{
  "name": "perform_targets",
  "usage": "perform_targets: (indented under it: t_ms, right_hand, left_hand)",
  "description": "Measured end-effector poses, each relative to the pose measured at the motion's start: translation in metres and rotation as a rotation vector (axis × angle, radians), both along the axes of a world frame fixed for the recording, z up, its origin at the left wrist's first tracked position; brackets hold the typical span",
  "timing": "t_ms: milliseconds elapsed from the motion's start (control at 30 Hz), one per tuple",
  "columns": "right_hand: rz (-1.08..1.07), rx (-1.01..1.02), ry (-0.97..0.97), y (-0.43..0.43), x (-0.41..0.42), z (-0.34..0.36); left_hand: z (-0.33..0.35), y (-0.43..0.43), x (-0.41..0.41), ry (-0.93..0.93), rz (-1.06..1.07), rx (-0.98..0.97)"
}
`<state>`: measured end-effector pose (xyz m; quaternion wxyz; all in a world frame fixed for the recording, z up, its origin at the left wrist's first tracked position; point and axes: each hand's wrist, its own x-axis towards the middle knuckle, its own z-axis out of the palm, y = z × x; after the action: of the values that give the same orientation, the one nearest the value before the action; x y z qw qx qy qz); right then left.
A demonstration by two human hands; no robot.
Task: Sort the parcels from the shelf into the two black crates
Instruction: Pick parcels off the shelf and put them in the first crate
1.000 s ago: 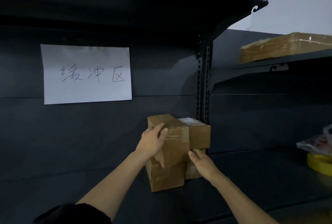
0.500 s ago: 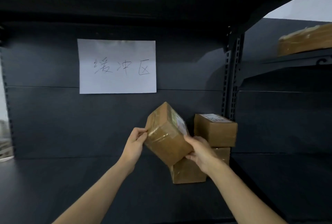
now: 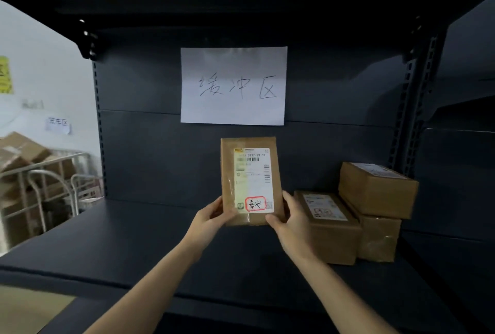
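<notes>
I hold a brown cardboard parcel (image 3: 251, 181) upright in front of me, above the dark shelf board (image 3: 134, 240), its white shipping label with a red-framed handwritten mark facing me. My left hand (image 3: 211, 217) grips its lower left corner and my right hand (image 3: 288, 220) its lower right corner. Three more brown parcels remain at the right of the shelf: one in front (image 3: 329, 226), one behind it (image 3: 380, 237), and one stacked on top (image 3: 377, 189). No black crate is in view.
A white paper sign (image 3: 233, 86) with handwriting hangs on the shelf's back panel. An upper shelf overhangs close above. At the far left a metal cart (image 3: 40, 186) carries several cardboard boxes against a white wall.
I lifted the top parcel off the stack with both hands, turned its label to face me, and my view swung left, bringing the cart into sight.
</notes>
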<state>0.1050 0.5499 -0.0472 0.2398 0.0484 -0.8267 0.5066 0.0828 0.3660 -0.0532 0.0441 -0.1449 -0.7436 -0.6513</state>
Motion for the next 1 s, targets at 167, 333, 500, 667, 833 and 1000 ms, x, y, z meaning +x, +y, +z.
perform_targets:
  t_ms: [167,333,500,667,833,1000]
  right_hand:
    - [0.006,0.043,-0.019,-0.011,-0.007,-0.013]
    - [0.027,0.068,-0.119,-0.026,-0.023,-0.043]
    - [0.039,0.136,-0.187,-0.047,-0.040,-0.064]
    - [0.091,0.188,-0.253,-0.057,-0.050,-0.072]
    - [0.100,0.272,-0.232,-0.046,-0.049,-0.070]
    - [0.009,0.561,-0.137,-0.019,-0.035,-0.061]
  left_hand:
    - [-0.007,-0.010,-0.006,0.006,0.049,-0.059]
    - [-0.024,-0.022,-0.019,0.063,0.149,-0.238]
    - [-0.046,-0.031,-0.031,0.067,0.329,-0.403]
    - [-0.058,-0.036,-0.041,-0.042,0.382,-0.482]
    - [-0.059,-0.035,-0.040,-0.022,0.365,-0.465]
    - [-0.062,-0.023,-0.013,0.234,0.535,-0.771]
